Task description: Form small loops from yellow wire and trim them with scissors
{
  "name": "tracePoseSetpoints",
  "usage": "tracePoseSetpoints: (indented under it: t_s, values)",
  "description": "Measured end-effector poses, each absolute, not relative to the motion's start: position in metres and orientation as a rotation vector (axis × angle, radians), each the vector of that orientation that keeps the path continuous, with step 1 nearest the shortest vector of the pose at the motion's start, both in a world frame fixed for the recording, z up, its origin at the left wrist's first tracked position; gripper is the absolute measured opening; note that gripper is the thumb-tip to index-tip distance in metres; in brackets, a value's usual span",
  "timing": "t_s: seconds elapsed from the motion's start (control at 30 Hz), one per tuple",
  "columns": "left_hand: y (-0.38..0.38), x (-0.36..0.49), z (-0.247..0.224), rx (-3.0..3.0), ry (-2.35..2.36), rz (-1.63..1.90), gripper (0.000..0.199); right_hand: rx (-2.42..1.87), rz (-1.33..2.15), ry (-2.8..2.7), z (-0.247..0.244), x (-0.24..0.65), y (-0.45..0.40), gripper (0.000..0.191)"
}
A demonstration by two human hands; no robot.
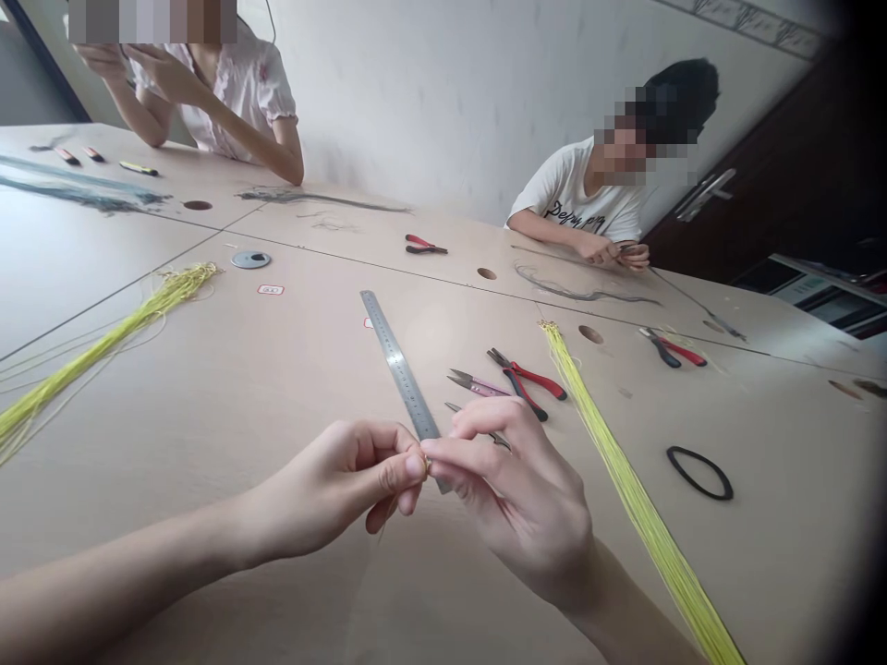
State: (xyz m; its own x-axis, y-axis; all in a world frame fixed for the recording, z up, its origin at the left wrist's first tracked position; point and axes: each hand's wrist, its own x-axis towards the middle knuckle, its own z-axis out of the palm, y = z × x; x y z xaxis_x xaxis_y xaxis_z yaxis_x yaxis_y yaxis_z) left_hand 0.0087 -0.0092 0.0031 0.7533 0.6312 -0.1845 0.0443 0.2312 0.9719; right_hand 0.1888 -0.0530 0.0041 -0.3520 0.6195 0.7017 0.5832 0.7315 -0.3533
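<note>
Above a steel ruler [394,356], my two hands meet fingertip to fingertip. My left hand [353,476] pinches a thin yellowish cord [384,528], whose tail hangs below the fingers. The fingertips of my right hand [519,489] are closed on the same cord's end, where a tiny gold-coloured bit shows; its exact shape is too small to make out. Beyond the right hand lie purple-handled thread snips [478,383] and red-and-black pliers [527,380]. Another metal tool is partly hidden under that hand.
Yellow cord bundles lie left [103,365] and right [624,471]. A black ring [699,473], more pliers [672,349], small red-handled pliers [424,245] and a grey round cap [250,259] rest on the table. Two people sit across, near dark strands [589,286] and box cutters [139,169].
</note>
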Motion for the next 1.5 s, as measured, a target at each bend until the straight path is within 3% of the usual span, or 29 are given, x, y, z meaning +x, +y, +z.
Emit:
tracePoseSetpoints:
  t_s: [0.43, 1.07, 1.5]
  values:
    - [-0.019, 0.009, 0.004, 1.356, 0.705, 0.476, 0.031, -0.917, -0.062, -2.090, -0.001, 0.185, -0.054, 0.012]
    - [-0.019, 0.007, 0.004, 1.409, 0.728, 0.514, 0.024, -1.099, 0.694, -1.765, 0.007, 0.184, -0.056, 0.006]
    - [-0.018, 0.007, 0.003, 1.560, 0.787, 0.574, 0.021, -1.120, 0.548, -1.782, 0.003, 0.179, -0.056, 0.015]
